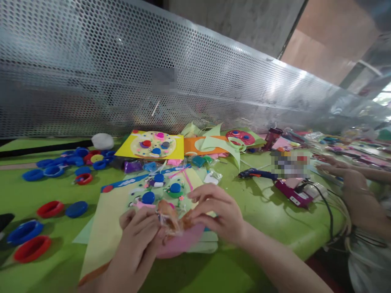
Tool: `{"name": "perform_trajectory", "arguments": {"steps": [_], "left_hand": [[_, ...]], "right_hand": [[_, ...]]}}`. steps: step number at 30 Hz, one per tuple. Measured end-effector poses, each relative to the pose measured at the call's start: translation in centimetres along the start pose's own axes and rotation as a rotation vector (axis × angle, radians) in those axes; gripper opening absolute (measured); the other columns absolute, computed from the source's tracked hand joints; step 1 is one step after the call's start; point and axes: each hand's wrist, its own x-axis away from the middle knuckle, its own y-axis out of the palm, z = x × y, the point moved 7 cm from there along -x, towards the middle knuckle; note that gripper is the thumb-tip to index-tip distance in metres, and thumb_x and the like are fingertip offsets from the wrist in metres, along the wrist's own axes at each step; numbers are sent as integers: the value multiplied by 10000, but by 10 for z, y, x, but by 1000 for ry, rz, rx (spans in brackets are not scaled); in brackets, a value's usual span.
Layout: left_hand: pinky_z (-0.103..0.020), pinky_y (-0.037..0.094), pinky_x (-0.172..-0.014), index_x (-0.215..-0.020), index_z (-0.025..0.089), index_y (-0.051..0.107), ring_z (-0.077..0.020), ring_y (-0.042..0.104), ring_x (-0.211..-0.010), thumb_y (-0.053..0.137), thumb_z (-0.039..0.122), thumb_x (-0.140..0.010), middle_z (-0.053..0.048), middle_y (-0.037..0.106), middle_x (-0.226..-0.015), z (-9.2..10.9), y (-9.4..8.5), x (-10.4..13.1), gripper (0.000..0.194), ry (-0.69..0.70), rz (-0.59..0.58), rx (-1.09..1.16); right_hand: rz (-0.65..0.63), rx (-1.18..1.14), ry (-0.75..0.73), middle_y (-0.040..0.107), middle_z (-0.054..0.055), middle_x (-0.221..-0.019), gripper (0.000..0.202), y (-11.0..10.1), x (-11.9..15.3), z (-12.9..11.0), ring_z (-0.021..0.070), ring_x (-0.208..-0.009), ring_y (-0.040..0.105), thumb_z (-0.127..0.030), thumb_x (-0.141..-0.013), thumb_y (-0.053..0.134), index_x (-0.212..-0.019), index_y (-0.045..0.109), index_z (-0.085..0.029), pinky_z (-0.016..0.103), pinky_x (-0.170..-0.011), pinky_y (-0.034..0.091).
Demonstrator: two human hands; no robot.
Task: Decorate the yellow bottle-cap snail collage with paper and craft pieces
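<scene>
My left hand (139, 234) is closed on a small clear plastic bag (169, 219) of orange-brown modelling clay. With bent fingers, my right hand (215, 211) pinches an orange-brown piece (187, 220) at the bag's right side; whether that piece is joined to the rest I cannot tell. Below both hands is a pink round sheet (180, 246), partly covered by them. Behind them lies a pale paper artwork (104, 219) bearing blue bottle caps (148, 197), coloured clay bits and a pink strip.
Red and blue rings (32, 248) and caps lie at left. Behind are a yellow card (180, 148) and clay packets (132, 166). At right are a glue gun (258, 174), a magenta power strip (293, 193), cables and another person's arm (356, 195). A perforated metal panel (122, 73) borders the table.
</scene>
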Motion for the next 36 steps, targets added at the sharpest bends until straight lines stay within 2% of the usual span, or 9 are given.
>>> {"name": "perform_trajectory", "arguments": {"steps": [5, 9, 16, 19, 22, 24, 30, 33, 36], "left_hand": [[-309, 330, -723, -634, 209, 411, -157, 477, -700, 352, 191, -903, 29, 492, -598, -5, 1, 0, 276, -85, 35, 124], [-244, 396, -626, -712, 216, 472, -134, 506, -650, 340, 219, -925, 24, 533, -663, -12, -2, 5, 251, -175, 120, 257], [-210, 457, -682, -756, 213, 572, -144, 549, -808, 374, 305, -928, -17, 588, -866, -15, -1, 6, 278, -173, 128, 391], [-213, 459, -649, -693, 201, 547, -140, 541, -722, 374, 401, -922, -15, 574, -766, -23, 8, 7, 350, -284, 89, 522], [-217, 442, -560, -630, 195, 506, -133, 504, -590, 388, 522, -883, 10, 517, -605, -31, 28, 10, 430, -448, -50, 678], [-223, 435, -543, -607, 192, 498, -134, 497, -565, 403, 569, -856, 12, 520, -584, -33, 38, 12, 461, -514, -120, 733], [-295, 495, -730, -799, 191, 581, -179, 592, -754, 435, 548, -845, -32, 636, -776, -19, 48, 10, 389, -477, -238, 853], [-296, 515, -687, -787, 191, 548, -191, 613, -743, 573, 531, -759, -44, 633, -781, -10, 51, 10, 342, -470, -282, 907], [-242, 495, -569, -749, 198, 523, -158, 608, -627, 564, 482, -782, -7, 602, -678, -13, 51, 14, 289, -573, -264, 857]], "right_hand": [[8, -298, 287, 631, 66, -842, 178, 3, 0, 36, 123, -757, 610, -331, -839, 592, -780, 609, -163, 217, -603, 517], [94, -305, 499, 595, 7, -697, 202, 2, 9, 64, 101, -596, 575, -289, -698, 716, -697, 554, -168, 215, -538, 489], [88, -223, 578, 639, 13, -654, 80, 3, 14, 82, 91, -512, 557, -241, -761, 617, -745, 635, -165, 198, -463, 458], [56, -199, 555, 659, 28, -696, 125, 8, 12, 79, 105, -549, 588, -252, -803, 545, -783, 635, -168, 204, -474, 474], [48, -152, 513, 671, 56, -840, 126, 18, 9, 64, 133, -753, 633, -263, -833, 496, -804, 579, -174, 237, -631, 518], [9, -120, 493, 668, 49, -855, 125, 30, 7, 50, 124, -776, 635, -253, -866, 441, -838, 538, -180, 238, -676, 515], [-122, 85, 496, 636, 22, -759, 95, 61, 11, 28, 140, -662, 595, -205, -855, 454, -901, 535, -187, 233, -590, 454], [-106, 157, 516, 639, 12, -749, 108, 58, 12, 32, 135, -646, 589, -204, -859, 451, -912, 544, -191, 219, -580, 434], [-64, 214, 527, 653, 10, -782, 113, 48, 11, 35, 122, -645, 587, -227, -863, 457, -898, 561, -196, 204, -577, 423]]}}
